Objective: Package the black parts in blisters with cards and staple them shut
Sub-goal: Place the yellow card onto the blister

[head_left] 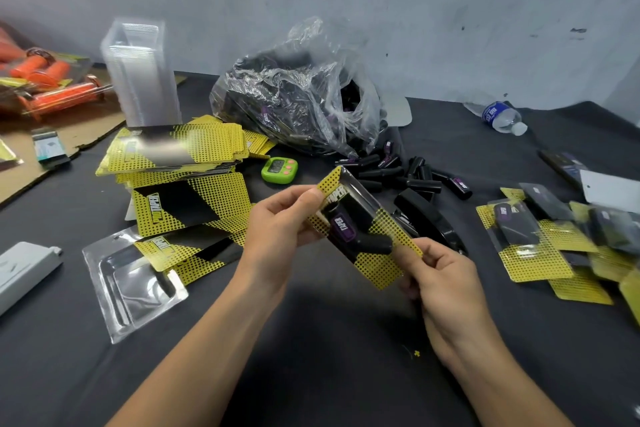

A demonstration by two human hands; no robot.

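Observation:
Both hands hold one filled blister pack (360, 229) above the dark table: a yellow-and-black card with a black part with a purple label under clear plastic. My left hand (280, 222) pinches its upper left end, and my right hand (440, 274) grips its lower right corner. A black stapler (429, 218) lies just behind the pack. Loose black parts (408, 173) are scattered beyond it, spilling from a clear plastic bag (294, 97). Loose cards (180, 156) are heaped at the left, with an empty blister (135, 284) in front of them.
Finished packs (540, 239) pile up at the right. A tall stack of clear blisters (138, 73) stands at the back left. A green timer (279, 169) sits mid-table, a water bottle (502, 116) lies at the back right, and a grey box (24, 270) rests at the left edge.

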